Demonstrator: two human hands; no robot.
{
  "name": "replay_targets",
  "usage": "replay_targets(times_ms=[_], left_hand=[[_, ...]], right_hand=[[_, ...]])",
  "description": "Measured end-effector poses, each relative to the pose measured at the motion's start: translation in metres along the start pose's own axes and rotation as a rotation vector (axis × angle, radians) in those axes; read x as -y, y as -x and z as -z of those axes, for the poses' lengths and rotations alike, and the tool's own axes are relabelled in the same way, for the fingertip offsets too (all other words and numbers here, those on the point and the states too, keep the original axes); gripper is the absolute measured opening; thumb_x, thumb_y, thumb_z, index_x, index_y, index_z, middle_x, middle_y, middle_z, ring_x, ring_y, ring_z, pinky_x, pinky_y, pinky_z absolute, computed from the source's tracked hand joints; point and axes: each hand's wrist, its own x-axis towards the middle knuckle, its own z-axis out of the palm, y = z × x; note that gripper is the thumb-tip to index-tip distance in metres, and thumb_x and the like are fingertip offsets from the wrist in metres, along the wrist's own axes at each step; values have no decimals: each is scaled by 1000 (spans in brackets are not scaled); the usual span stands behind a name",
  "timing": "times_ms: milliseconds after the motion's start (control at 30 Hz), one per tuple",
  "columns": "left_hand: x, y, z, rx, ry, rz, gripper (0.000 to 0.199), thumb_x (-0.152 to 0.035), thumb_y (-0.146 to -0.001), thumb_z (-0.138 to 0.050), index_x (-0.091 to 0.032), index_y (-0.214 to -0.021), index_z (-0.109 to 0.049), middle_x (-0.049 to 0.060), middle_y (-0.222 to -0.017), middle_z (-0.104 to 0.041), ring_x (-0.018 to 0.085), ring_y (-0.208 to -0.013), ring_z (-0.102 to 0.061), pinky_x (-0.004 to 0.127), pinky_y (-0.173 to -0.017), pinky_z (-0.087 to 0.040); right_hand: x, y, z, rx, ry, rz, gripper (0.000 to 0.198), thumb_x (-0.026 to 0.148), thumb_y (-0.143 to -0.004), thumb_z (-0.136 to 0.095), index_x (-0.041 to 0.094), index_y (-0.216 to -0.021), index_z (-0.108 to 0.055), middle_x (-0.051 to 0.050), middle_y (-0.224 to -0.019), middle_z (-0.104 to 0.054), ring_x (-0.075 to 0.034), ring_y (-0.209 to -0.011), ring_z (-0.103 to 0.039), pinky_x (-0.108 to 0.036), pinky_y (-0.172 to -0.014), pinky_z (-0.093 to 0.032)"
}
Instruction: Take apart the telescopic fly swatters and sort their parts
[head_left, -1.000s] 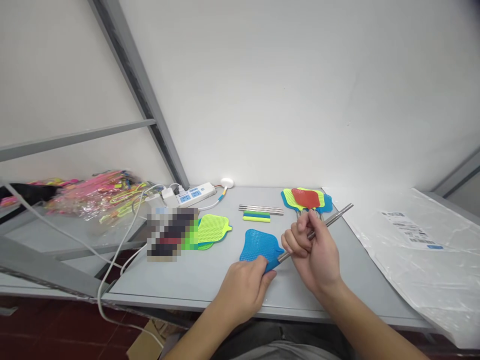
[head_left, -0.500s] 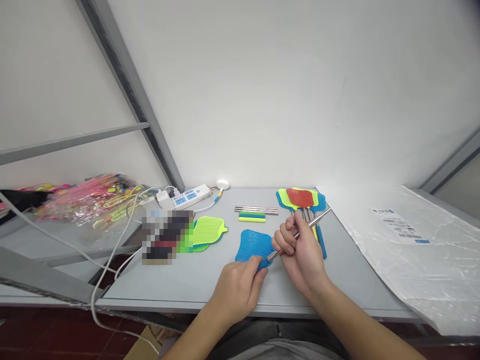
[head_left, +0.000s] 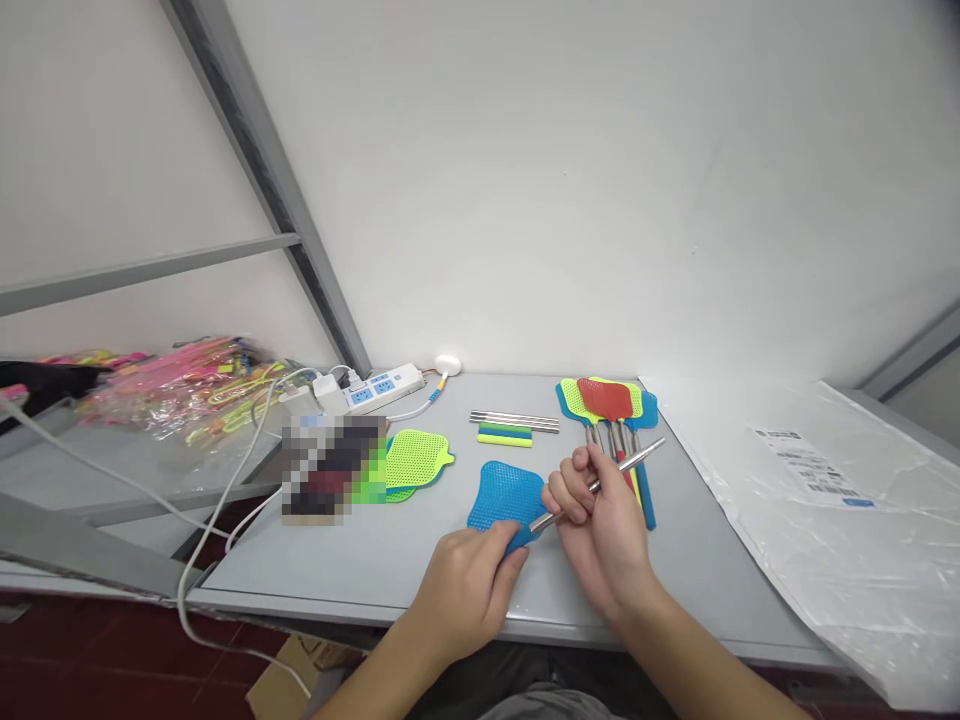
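My left hand is closed round a blue handle grip, which shows between thumb and forefinger. One end of a metal rod meets that grip, and my right hand is wrapped round the rod's middle. The rod slants up to the right, past my fingers. Just behind my hands a blue perforated fly swatter head lies flat, partly hidden by both hands. Beyond it are several loose metal rods and coloured handle grips in green, blue and yellow.
Swatters with red, yellow and blue heads lie stacked at right, beside a white plastic package. Loose yellow-green swatter heads lie left, near a pixelated patch. A power strip with cables stands behind; bagged colourful items fill the left.
The view has shifted slightly. My left hand and the blue grip have moved a little left and down; more of the grip shows. Both hands keep their hold.
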Motion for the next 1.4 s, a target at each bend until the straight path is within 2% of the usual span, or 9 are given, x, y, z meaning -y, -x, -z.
replay_targets(times_ms=[200, 300, 467, 567, 700, 900, 1100, 1200, 1400], left_hand=[[-1, -1, -1, -1, -32, -12, 13, -22, -98, -40, -20, -105, -51, 2, -73, -65, 19, -62, -60, 31, -56, -41], [-1, -2, -1, 50, -28, -27, 11, -22, -97, -40, -22, -94, -50, 1, -72, -64, 20, -61, -59, 31, -55, -40], [-1, -4, 1, 13, -5, -30, 15, -20, -96, -38, -22, -105, -49, 2, -77, -67, 20, -62, -60, 32, -55, -42], [-1, -5, 1, -17, 4, -35, 21, -21, -96, -39, -22, -115, -49, 1, -78, -68, 20, -62, -60, 32, -56, -44], [2, -4, 0, -24, 116, -15, 18, -23, -96, -43, -23, -112, -51, 1, -79, -67, 19, -65, -60, 31, -59, -44], [6, -2, 4, -15, 488, 220, 14, -30, -95, -47, -21, -97, -58, 5, -84, -63, 20, -77, -56, 31, -69, -41], [29, -7, 17, -385, 1339, 609, 49, -57, -96, -32, -18, -103, -61, 9, -95, -65, 20, -81, -57, 35, -79, -45], [39, -17, 31, -499, 1675, 709, 58, -63, -95, -25, -17, -102, -61, 13, -102, -66, 24, -90, -59, 41, -89, -43], [18, -27, 53, -663, 1707, 921, 55, -65, -92, -34, -20, -76, -62, 2, -65, -56, 19, -70, -54, 32, -77, -44]], right_hand=[[-11, 3, 2, -17, 110, -36, 34, 48, -90, -55, 22, -68, -53, 8, -53, -30, -10, -48, -30, -26, -55, -38], [-24, 9, 9, 41, 304, -123, 33, 49, -86, -61, 21, -68, -62, 2, -61, -47, -14, -61, -46, -29, -63, -42], [-27, 7, 23, 93, 431, -196, 33, 48, -75, -73, 23, -97, -71, -4, -92, -66, -21, -92, -58, -33, -84, -44], [-12, 2, 17, 61, 344, -111, 28, 47, -78, -71, 22, -90, -69, 0, -71, -59, -17, -73, -55, -32, -77, -45], [-2, 6, -6, 14, 238, 16, 34, 44, -90, -58, 20, -66, -60, 8, -47, -26, -10, -49, -32, -30, -67, -45], [-23, 15, -36, -49, 54, 173, 43, 51, -94, -47, 21, -63, -54, 9, -46, -15, -9, -42, -20, -23, -45, -32], [-30, 3, -53, -166, -51, 227, 42, 52, -95, -45, 22, -66, -49, 10, -49, -12, -9, -43, -8, -22, -38, -25], [-41, -1, -58, -220, -114, 201, 41, 50, -95, -46, 23, -65, -46, 10, -49, -11, -9, -43, -7, -22, -37, -24], [-59, 5, -57, -167, -164, 174, 41, 49, -96, -44, 23, -64, -47, 11, -46, -8, -8, -38, -7, -22, -37, -27]])
